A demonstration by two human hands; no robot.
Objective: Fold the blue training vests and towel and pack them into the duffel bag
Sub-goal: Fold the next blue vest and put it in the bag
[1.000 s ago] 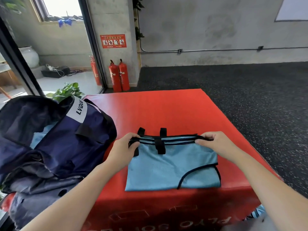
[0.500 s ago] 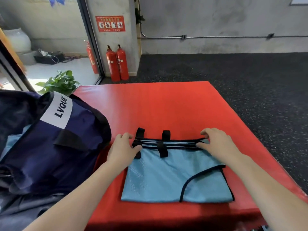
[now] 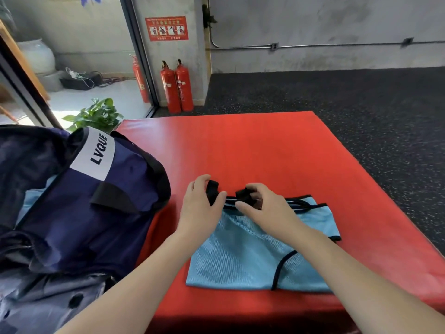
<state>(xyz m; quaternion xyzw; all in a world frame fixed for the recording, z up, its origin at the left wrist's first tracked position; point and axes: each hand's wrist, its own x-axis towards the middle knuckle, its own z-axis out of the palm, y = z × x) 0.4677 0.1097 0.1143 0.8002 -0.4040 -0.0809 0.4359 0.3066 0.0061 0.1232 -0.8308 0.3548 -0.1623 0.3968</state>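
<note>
A light blue training vest (image 3: 243, 256) with black trim lies folded flat on the red mat (image 3: 252, 145). My left hand (image 3: 197, 206) pinches a black strap at the vest's far left corner. My right hand (image 3: 265, 208) grips a second black strap just beside it, near the vest's far edge. The navy duffel bag (image 3: 72, 201) with a white LVQUE label stands open at the left edge of the mat, and light blue fabric (image 3: 31, 198) shows inside its opening.
Dark speckled floor (image 3: 361, 100) surrounds the mat on the right and far side. Red fire extinguishers (image 3: 177, 88) stand at a concrete pillar behind. A potted plant (image 3: 96, 114) sits beyond the bag, by a glass door.
My right hand slid left along the vest's far edge from its right corner to the middle strap. My left hand shifted up onto the left strap. The vest's right side now lies uncovered.
</note>
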